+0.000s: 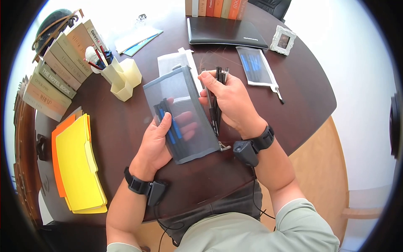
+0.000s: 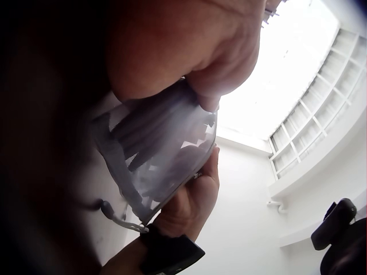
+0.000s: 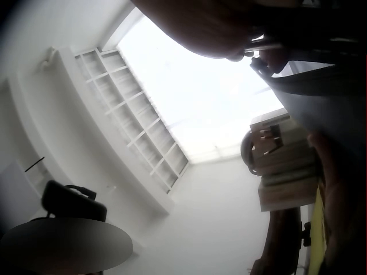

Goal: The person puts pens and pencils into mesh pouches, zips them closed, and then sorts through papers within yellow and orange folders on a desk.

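Note:
The left hand (image 1: 156, 140) grips a grey mesh pouch (image 1: 184, 145), thumb on top and fingers behind it, seen through the mesh. Blue and dark pens (image 1: 163, 110) show at the pouch's left part, under or near the thumb. In the right hand (image 1: 231, 98) are several black and clear pens (image 1: 218, 107), pinched by thumb and fingers beside the pouch's zipper edge. The left wrist view has the pouch (image 2: 166, 143) below the left hand (image 2: 183, 46), with the right hand (image 2: 192, 203) at its far edge. The right wrist view is dark around the pouch (image 3: 321, 103).
A white pouch (image 1: 170, 61) lies behind the grey one. Another pouch with blue pens (image 1: 254, 65) is at the right, near a closed laptop (image 1: 226, 32) and a picture frame (image 1: 283, 40). Pen holder (image 1: 126, 80), books (image 1: 58, 80) and yellow folders (image 1: 77, 164) stand or lie left.

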{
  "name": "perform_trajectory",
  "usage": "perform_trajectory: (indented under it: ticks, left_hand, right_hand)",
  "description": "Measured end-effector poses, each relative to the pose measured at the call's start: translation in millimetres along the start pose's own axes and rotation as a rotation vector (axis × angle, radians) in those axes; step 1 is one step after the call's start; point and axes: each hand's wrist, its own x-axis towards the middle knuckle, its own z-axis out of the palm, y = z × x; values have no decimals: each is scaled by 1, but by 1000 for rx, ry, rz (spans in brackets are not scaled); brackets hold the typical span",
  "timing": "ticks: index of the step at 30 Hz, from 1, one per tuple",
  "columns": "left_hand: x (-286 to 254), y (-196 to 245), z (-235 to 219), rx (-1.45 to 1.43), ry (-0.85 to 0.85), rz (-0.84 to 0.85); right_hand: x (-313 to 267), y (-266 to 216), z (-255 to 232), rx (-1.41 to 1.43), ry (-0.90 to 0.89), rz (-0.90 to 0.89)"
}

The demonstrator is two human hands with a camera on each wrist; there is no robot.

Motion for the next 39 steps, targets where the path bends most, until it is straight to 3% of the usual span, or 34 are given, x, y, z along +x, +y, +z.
perform_trajectory:
  ticks: [16, 25, 28, 34, 36, 39]
  left_hand:
    - [2, -3, -1, 4, -5, 20]
    - [2, -3, 3, 5, 5, 49]
    - [2, -3, 0, 25, -21, 55]
    - [6, -7, -7, 50, -100, 21]
    - [5, -9, 2, 65, 35, 21]
    - [6, -4, -28, 52, -18, 3]
  right_hand:
    - [-2, 3, -1, -212, -62, -117]
    - [-9, -3, 3, -428, -126, -86]
    - [-8, 0, 4, -356, -156, -54]
    - [-17, -10, 0, -472, -340, -14]
    - [-14, -3, -3, -458, -359, -13]
    - [-6, 15, -5, -573, -359, -110]
